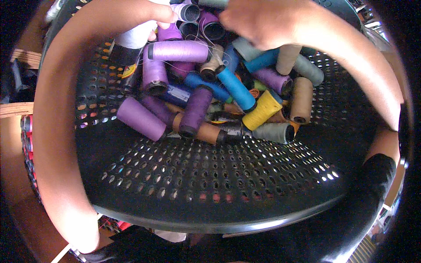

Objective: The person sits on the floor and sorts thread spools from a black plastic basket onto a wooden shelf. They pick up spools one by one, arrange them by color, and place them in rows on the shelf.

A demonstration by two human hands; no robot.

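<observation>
At the top, my left hand (160, 17) is closed, thumb and fingertips around a pale lavender thread spool (180, 12). My right hand (263, 24) is curled over the pile with its fingertips bent under, so what it grips is hidden. Loose thread strands run between the hands across a lilac spool (180, 51). Below lie a dark purple spool (195, 109), a bright blue spool (236, 89), a yellow spool (262, 109) and a beige spool (301, 100). All rest jumbled in a black perforated basket (219, 217).
The basket's rim curves close to me, between my forearms. A mauve spool (141, 118) and a grey spool (274, 132) lie at the near edge of the pile. Wooden slats (17, 108) stand outside the basket at left, beside red items (28, 131).
</observation>
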